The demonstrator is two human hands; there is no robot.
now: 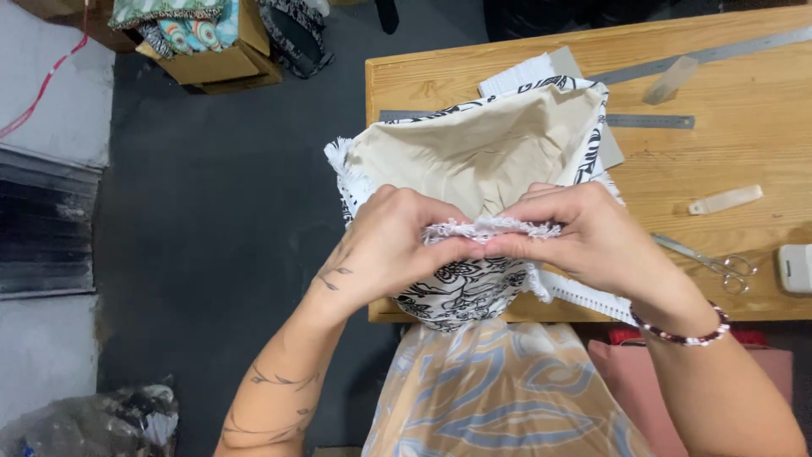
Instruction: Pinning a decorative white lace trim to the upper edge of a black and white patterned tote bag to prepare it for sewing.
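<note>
Black-and-white floral fabric (pixel 461 292) (cream lining, white fringe), tan wooden table (pixel 744 144), silver scissors (pixel 710 264)

Two rulers (pixel 706 56) (pixel 651 120), one scissors (pixel 710 263), one bag (pixel 474 152)

We see few packages: an open brown cardboard box (pixel 222 52) on the dark floor at top left, stuffed with folded patterned fabrics (pixel 182 24). Bottom left, a crumpled clear plastic bag (pixel 101 419), contents unclear. A pink bag or box (pixel 639 372) sits below the table edge, partly hidden. We spot no labels, signs or screens.
</note>
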